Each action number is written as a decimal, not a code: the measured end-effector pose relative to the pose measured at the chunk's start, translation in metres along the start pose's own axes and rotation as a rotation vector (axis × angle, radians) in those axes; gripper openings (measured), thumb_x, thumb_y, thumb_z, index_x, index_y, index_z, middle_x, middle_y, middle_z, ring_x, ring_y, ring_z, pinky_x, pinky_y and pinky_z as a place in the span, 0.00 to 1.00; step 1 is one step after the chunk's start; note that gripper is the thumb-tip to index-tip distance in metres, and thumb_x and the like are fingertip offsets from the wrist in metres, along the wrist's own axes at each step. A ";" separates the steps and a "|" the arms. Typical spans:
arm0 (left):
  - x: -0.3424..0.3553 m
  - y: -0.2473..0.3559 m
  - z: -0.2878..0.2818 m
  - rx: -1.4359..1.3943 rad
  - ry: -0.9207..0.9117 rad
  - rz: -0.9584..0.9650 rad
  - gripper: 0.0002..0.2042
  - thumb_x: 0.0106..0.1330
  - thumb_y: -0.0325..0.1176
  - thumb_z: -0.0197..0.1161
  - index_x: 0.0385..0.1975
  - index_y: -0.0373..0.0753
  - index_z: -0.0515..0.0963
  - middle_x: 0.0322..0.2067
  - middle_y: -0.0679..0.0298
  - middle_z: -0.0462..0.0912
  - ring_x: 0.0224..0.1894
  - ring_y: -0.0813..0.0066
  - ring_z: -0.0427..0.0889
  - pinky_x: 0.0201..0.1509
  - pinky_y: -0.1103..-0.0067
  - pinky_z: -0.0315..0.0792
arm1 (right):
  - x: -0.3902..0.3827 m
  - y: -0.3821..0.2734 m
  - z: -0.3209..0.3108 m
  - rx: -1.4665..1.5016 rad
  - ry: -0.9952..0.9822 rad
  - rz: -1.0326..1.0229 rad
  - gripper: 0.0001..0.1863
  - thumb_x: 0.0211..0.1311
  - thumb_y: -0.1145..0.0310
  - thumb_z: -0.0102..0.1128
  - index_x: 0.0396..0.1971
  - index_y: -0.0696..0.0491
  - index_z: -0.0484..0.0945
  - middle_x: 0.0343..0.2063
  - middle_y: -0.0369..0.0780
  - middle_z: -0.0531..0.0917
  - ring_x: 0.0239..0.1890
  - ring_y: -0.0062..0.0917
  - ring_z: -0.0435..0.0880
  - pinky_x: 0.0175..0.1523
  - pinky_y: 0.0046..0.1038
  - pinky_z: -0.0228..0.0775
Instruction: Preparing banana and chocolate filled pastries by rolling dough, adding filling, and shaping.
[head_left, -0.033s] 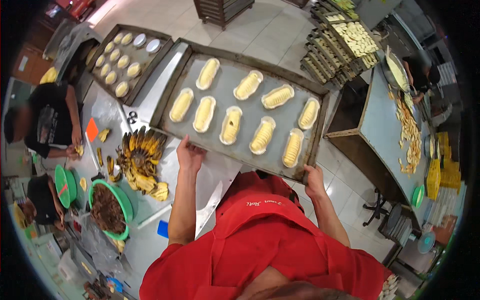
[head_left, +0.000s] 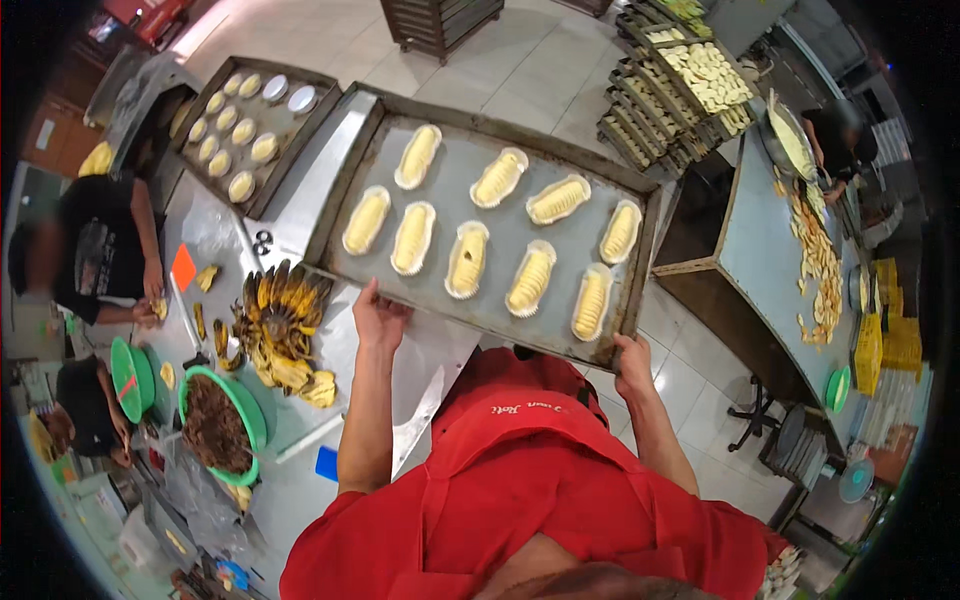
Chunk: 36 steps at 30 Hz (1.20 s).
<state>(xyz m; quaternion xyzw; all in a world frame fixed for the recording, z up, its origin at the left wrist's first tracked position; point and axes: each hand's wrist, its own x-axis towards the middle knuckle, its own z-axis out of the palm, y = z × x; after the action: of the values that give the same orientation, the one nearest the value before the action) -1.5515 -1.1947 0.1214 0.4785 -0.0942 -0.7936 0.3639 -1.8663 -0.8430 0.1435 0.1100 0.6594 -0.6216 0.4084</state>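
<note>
A large dark metal baking tray (head_left: 450, 160) is held out in front of me, its left far side beside the metal table. Several oval pale-yellow pastries with ridged tops, such as this pastry (head_left: 466, 260), lie on it in white paper cups. My left hand (head_left: 382, 315) grips the near edge toward its left end, the thumb over the rim. At the near right corner my right hand (head_left: 632, 365) is closed round the rim. The fingers under the tray are hidden on both sides.
A smaller tray of round pastries (head_left: 240, 130) lies at the left, by a bunch of ripe bananas (head_left: 285, 320) and a green basin (head_left: 258, 425) of brown filling. Two people work along the left. Stacked trays (head_left: 665, 120) and a table with yellow pieces (head_left: 815, 270) stand right.
The tray with its pastries has dropped very slightly toward me in view. Both hands keep their hold on its edge.
</note>
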 end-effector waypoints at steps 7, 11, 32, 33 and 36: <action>0.013 -0.061 -0.003 0.199 -0.142 -0.051 0.17 0.69 0.33 0.61 0.57 0.38 0.80 0.54 0.60 0.87 0.57 0.57 0.85 0.63 0.55 0.78 | 0.046 -0.022 -0.091 -0.235 0.095 -0.219 0.18 0.73 0.71 0.57 0.54 0.68 0.83 0.45 0.42 0.89 0.43 0.26 0.87 0.52 0.32 0.79; 0.014 -0.095 0.056 0.205 -0.124 0.029 0.17 0.65 0.29 0.64 0.55 0.38 0.81 0.53 0.62 0.87 0.56 0.61 0.85 0.65 0.58 0.76 | 0.100 -0.071 -0.124 -0.249 0.035 -0.241 0.18 0.73 0.70 0.57 0.54 0.67 0.84 0.45 0.42 0.89 0.43 0.25 0.86 0.52 0.31 0.78; 0.180 -0.137 0.427 0.095 -0.092 0.273 0.16 0.67 0.27 0.64 0.55 0.36 0.80 0.54 0.62 0.87 0.57 0.62 0.85 0.68 0.55 0.75 | 0.425 -0.423 -0.080 -0.299 -0.139 -0.371 0.18 0.74 0.69 0.59 0.55 0.64 0.84 0.47 0.39 0.89 0.45 0.23 0.84 0.55 0.29 0.75; 0.206 -0.137 0.433 0.073 -0.110 0.264 0.19 0.66 0.27 0.65 0.58 0.36 0.79 0.56 0.62 0.86 0.59 0.61 0.84 0.69 0.54 0.75 | 0.451 -0.428 -0.077 -0.289 -0.146 -0.370 0.17 0.74 0.69 0.59 0.55 0.64 0.85 0.46 0.39 0.89 0.44 0.23 0.84 0.54 0.29 0.75; 0.266 -0.130 0.475 0.062 -0.089 0.264 0.21 0.66 0.27 0.66 0.60 0.37 0.77 0.58 0.63 0.85 0.61 0.61 0.83 0.69 0.53 0.74 | 0.517 -0.461 -0.053 -0.262 -0.152 -0.351 0.16 0.74 0.70 0.60 0.53 0.63 0.85 0.44 0.38 0.88 0.42 0.22 0.82 0.52 0.29 0.74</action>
<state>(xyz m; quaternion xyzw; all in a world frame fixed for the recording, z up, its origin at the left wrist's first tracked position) -2.0824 -1.3737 0.1219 0.4372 -0.1969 -0.7559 0.4458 -2.5205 -1.0757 0.1249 -0.1073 0.7107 -0.5988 0.3535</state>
